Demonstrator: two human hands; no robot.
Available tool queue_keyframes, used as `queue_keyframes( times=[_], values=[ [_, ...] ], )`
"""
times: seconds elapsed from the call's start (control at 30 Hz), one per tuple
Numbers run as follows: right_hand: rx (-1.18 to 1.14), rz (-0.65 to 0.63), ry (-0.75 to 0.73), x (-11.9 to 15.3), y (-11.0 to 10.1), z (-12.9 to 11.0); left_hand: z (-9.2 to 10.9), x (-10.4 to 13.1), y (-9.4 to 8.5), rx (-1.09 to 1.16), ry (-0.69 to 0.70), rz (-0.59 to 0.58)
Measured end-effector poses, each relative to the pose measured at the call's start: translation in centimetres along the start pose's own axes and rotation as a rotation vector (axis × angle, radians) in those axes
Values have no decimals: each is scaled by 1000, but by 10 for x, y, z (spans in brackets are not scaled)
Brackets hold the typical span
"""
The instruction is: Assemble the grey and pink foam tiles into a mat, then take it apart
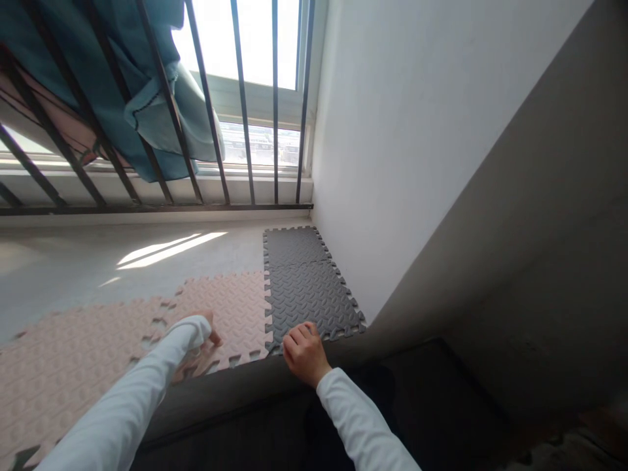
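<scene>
Pink interlocking foam mats [240, 307] lie on a pale ledge, their right side against the dark grey foam mats [307, 294]. My left hand [209, 327] is on the pink mat near its front edge, fingertips bent down onto the surface; the sleeve and wrist hide most of its fingers. At the front left corner of the grey mat, my right hand [305, 353] is closed, fingers curled over the mat's edge. Whatever lies inside its grip is hidden. The two grey mats sit one behind the other.
Dark metal bars [240, 98] stand behind the ledge, with blue cloth [161, 131] hanging beyond them by the window. A white wall [392, 131] rises along the right side of the grey mats. The ledge drops off in front to a dark floor [432, 405].
</scene>
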State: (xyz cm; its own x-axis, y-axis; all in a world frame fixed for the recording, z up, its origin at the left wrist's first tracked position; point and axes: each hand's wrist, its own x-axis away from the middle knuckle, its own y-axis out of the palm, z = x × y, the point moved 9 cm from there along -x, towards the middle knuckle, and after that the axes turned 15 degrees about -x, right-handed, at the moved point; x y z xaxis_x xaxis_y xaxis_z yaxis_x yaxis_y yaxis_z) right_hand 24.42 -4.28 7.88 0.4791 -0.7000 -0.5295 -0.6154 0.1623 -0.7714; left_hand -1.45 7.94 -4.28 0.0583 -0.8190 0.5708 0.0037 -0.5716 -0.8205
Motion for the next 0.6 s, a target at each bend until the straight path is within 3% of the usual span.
queue_keyframes(
  times=[0.07,0.13,0.2,0.27,0.37,0.47,0.6],
  values=[
    [-157,11,89,0,0,7,-4,-2,2,-33,-28,-5],
    [-457,55,294,3,1,25,-4,-3,2,-50,-33,9],
    [-929,91,576,11,13,46,-3,-1,-2,-66,-32,36],
    [-1484,56,800,17,29,48,-1,2,-4,-81,-37,32],
    [-2083,-44,879,14,29,30,1,7,-4,-83,-64,-16],
    [-2281,-69,840,9,15,23,1,11,-3,-43,-91,-43],
    [-2258,-74,819,6,6,21,2,13,-3,-21,-68,-46]
  ],
)
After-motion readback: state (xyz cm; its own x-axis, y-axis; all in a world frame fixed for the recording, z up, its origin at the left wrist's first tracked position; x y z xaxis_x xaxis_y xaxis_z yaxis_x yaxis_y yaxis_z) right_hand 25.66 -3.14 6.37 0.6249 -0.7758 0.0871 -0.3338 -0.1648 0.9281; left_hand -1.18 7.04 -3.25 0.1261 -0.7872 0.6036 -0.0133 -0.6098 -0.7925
